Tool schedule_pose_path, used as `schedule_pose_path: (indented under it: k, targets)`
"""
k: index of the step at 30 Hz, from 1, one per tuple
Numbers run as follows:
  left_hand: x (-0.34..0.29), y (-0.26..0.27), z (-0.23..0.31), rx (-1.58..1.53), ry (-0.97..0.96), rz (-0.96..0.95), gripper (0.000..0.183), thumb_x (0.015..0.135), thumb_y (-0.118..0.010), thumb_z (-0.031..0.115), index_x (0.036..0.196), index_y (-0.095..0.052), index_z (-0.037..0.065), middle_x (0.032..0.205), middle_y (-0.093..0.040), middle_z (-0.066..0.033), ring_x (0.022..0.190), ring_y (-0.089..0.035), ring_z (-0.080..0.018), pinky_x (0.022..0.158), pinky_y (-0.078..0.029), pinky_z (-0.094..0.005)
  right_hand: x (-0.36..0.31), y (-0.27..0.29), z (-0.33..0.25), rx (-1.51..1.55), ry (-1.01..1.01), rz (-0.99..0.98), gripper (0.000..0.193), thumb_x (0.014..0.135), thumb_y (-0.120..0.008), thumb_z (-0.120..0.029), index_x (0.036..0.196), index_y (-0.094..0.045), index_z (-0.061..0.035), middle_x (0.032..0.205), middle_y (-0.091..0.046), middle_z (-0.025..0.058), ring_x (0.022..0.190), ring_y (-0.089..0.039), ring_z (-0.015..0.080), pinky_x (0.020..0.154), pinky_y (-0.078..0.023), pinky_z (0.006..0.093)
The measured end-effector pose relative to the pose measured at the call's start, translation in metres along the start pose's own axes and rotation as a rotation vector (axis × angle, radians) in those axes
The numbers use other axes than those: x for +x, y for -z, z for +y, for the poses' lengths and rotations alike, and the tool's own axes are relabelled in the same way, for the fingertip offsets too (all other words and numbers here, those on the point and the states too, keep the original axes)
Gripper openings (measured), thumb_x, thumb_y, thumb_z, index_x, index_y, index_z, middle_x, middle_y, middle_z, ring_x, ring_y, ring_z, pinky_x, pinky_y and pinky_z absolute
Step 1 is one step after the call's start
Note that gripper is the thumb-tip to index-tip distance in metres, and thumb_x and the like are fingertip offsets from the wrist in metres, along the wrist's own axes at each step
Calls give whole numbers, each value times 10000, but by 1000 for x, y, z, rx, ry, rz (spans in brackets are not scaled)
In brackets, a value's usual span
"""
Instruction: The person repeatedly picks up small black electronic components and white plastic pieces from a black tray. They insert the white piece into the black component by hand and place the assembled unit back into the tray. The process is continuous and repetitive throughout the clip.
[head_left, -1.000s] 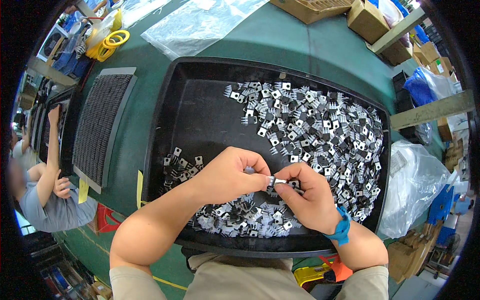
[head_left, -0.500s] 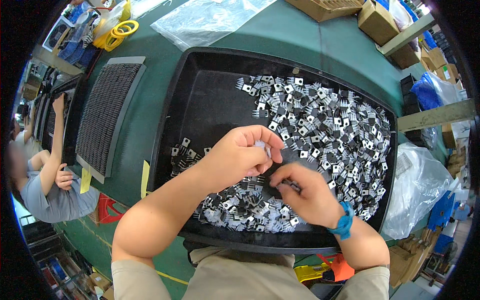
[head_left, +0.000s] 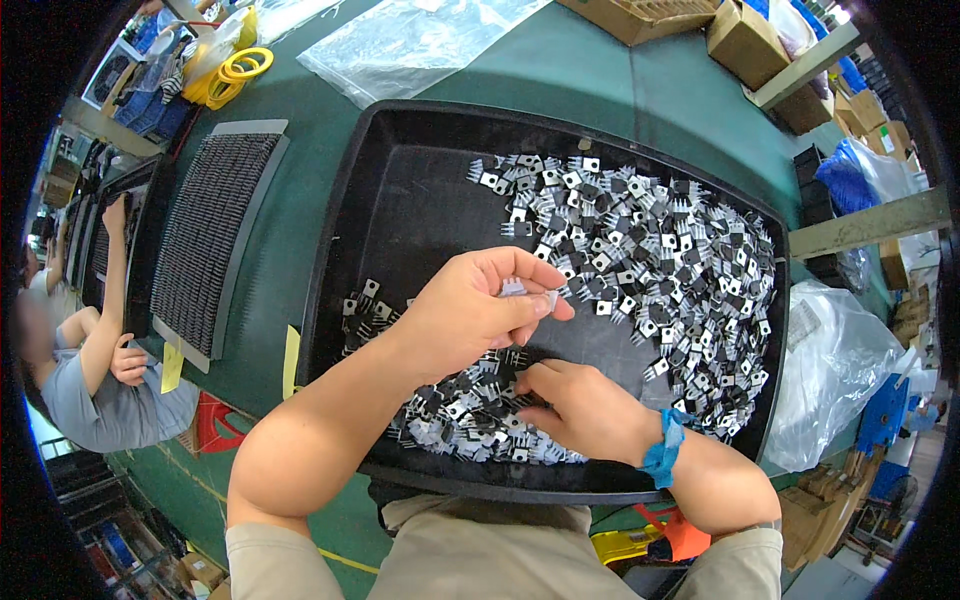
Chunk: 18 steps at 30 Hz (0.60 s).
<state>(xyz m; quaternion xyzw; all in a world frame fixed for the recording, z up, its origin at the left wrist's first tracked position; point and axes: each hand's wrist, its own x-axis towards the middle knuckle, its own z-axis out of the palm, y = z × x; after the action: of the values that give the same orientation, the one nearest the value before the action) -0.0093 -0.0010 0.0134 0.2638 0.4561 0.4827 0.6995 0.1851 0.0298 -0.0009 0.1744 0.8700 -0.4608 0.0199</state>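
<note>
Left hand [head_left: 470, 312] above the middle of the black tray [head_left: 420, 200]: grip curled closed, thumb against fingers, small whitish pieces [head_left: 512, 287] in it. Right hand [head_left: 588, 408] nearer and to the right, fingers bent down at the near pile [head_left: 475, 425], white pieces mixed with black-and-silver parts; cannot tell whether that grip has hold of anything. Large heap of pronged parts [head_left: 660, 250] fills the tray's right side. Tray sits on green bench [head_left: 640, 90]; grey panel [head_left: 215, 230] with dark rows lies left of it.
</note>
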Motion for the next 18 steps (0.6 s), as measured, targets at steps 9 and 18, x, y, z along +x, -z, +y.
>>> schedule_pose_path:
  k: [9,18]
  targets:
    - [0,1,-2,11,55,-19,202,872,-613,26,1072,-589,11,975,-676,-146,644,-540,-55,531,-429,-171,-15,33,-2,278,-51,88,200,852,-621,-45,1044,-581,-7,854,-655,150,762,-654,263,665,-509,340]
    - [-2,-4,0,23,112,-30,222,852,-644,33,1070,-610,9,897,-676,-85,639,-549,-54,523,-423,-180,-22,32,-9,454,-119,627,109,839,-616,17,941,-602,-20,753,-608,4,659,-525,43,584,-432,212]
